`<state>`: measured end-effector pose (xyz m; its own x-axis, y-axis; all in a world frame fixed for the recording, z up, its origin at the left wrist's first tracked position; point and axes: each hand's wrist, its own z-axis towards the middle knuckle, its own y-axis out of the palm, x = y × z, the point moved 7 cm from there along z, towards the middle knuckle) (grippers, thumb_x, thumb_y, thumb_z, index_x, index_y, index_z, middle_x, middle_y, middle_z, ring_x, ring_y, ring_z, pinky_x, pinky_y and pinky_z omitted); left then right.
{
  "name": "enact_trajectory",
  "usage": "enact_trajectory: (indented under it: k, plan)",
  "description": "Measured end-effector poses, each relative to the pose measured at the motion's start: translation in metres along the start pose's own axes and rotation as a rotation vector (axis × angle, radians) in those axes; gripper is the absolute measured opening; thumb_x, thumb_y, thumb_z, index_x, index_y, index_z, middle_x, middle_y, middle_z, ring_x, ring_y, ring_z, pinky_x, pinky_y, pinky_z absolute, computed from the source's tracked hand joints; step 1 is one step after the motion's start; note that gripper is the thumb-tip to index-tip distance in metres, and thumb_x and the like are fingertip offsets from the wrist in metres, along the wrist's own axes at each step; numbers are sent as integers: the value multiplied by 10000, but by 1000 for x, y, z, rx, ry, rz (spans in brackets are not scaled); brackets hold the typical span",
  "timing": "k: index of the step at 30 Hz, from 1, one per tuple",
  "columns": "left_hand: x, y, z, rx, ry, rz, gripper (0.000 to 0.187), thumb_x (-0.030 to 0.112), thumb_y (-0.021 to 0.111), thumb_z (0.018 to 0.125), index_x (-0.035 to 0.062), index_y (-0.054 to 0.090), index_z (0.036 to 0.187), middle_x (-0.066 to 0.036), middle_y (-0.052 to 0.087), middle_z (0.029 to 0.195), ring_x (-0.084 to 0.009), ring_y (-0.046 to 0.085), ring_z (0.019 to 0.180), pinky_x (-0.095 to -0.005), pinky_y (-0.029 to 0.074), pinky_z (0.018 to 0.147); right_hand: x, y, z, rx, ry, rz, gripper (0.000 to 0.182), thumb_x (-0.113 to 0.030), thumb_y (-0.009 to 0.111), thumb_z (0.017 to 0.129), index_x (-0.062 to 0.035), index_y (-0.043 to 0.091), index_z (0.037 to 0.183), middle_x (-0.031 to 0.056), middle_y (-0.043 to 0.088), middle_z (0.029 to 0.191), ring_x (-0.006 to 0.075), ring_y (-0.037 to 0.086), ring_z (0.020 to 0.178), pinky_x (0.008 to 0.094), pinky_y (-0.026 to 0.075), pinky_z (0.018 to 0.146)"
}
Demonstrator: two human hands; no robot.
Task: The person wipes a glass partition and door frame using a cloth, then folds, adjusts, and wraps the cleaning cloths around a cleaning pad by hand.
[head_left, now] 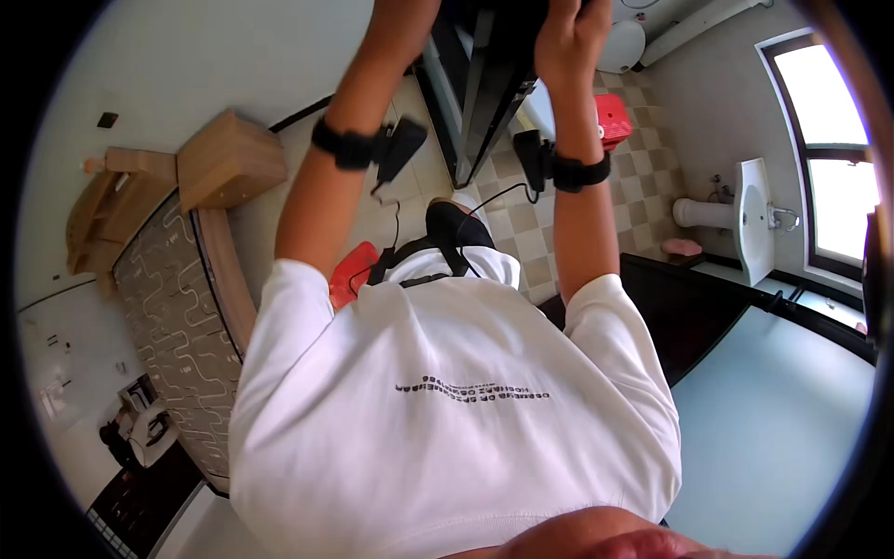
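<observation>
Both my arms reach up to a dark door frame (480, 84) with glass-like panels, which runs out of view at the top. At its right side is my right hand (570, 42), fingers bent and partly cut off by the picture's edge; whatever they hold is hidden. My left hand (410, 13) comes to the frame's left side, mostly out of view, with its fingers not showing. A black strap with a small device sits on my left wrist (350, 147) and another on my right wrist (579, 172), with thin cables hanging from them.
A white washbasin (752, 219) stands below a bright window (829, 140) at right. A red plastic item (612, 121) is on the checkered floor (643, 172). Left are a wooden cabinet (228, 163) and a patterned mattress (177, 326). Another red thing (354, 270) lies near my legs.
</observation>
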<state>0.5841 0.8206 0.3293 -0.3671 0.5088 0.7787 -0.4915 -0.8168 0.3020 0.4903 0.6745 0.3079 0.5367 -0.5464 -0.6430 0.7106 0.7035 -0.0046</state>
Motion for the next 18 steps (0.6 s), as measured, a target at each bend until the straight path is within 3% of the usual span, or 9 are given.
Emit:
enact_trajectory:
  k: [1, 4, 5, 7, 9, 11, 14, 17, 18]
  plan:
    - [13, 4, 13, 42, 141, -92, 504, 291, 674, 952, 41, 460, 1334, -67, 570, 1118, -122, 556, 986, -239, 469, 862, 2, -1, 0, -2, -54, -20, 484, -334, 470, 1034, 56, 480, 1321, 217, 594, 1199, 306, 555, 1079, 371, 414, 974]
    - [17, 21, 25, 56, 210, -100, 270, 299, 661, 963, 61, 597, 1075, 16, 598, 913, -82, 562, 852, -231, 468, 757, -1, -3, -1, -11, -72, -88, 487, -331, 434, 1047, 53, 461, 1345, 222, 586, 1230, 295, 550, 1121, 364, 409, 992]
    - [0, 22, 24, -7, 69, -52, 269, 319, 639, 976, 63, 604, 1055, 31, 599, 889, -62, 542, 814, -219, 463, 733, 1, -4, -1, -35, -13, -105, 496, -334, 419, 1051, 52, 449, 1361, 221, 594, 1230, 293, 559, 1129, 358, 418, 989]
    - [-56, 13, 15, -49, -229, -154, 383, 315, 608, 988, 29, 552, 1237, -86, 622, 1136, -168, 595, 1000, -274, 475, 867, 26, 0, -4, -36, 152, -77, 415, -229, 507, 1020, 41, 500, 1335, 189, 624, 1209, 263, 584, 1129, 332, 443, 971]
    - [-77, 0, -12, -9, -156, -150, 413, 341, 629, 971, 46, 534, 1245, -68, 613, 1135, -161, 581, 1022, -284, 459, 890, 4, 5, 4, 179, -192, -246, 410, -347, 496, 1023, 42, 520, 1148, 160, 630, 984, 223, 583, 896, 332, 459, 824]
    - [-97, -13, -36, 73, -29, -125, 481, 391, 670, 937, 80, 497, 1260, -31, 596, 1132, -147, 552, 1067, -304, 426, 936, -16, 13, 2, 57, -76, -128, 495, -398, 386, 1061, 64, 506, 1196, 175, 596, 1075, 235, 548, 980, 338, 425, 900]
    - [-160, -34, -80, 200, -309, -99, 518, 485, 634, 936, 55, 441, 1151, -81, 552, 1007, -165, 546, 934, -329, 452, 874, -6, 11, 0, 124, -108, -66, 530, -415, 380, 1061, 83, 503, 1193, 152, 600, 1064, 233, 544, 969, 344, 438, 902]
    - [-207, -54, -119, 97, -389, 394, 519, 458, 611, 910, 62, 444, 1200, -207, 583, 1105, -341, 589, 1035, -434, 447, 927, 36, -10, -14, 262, -188, -584, 572, -406, 419, 1051, 124, 457, 1262, 171, 584, 1073, 255, 545, 964, 363, 432, 907]
    - [-212, -60, -130, 61, -357, 648, 502, 435, 609, 908, 70, 452, 1215, -224, 583, 1131, -382, 580, 1068, -465, 439, 947, 38, -8, -10, 257, -88, -441, 600, -431, 404, 1050, 133, 458, 1251, 168, 585, 1050, 258, 549, 946, 369, 444, 887]
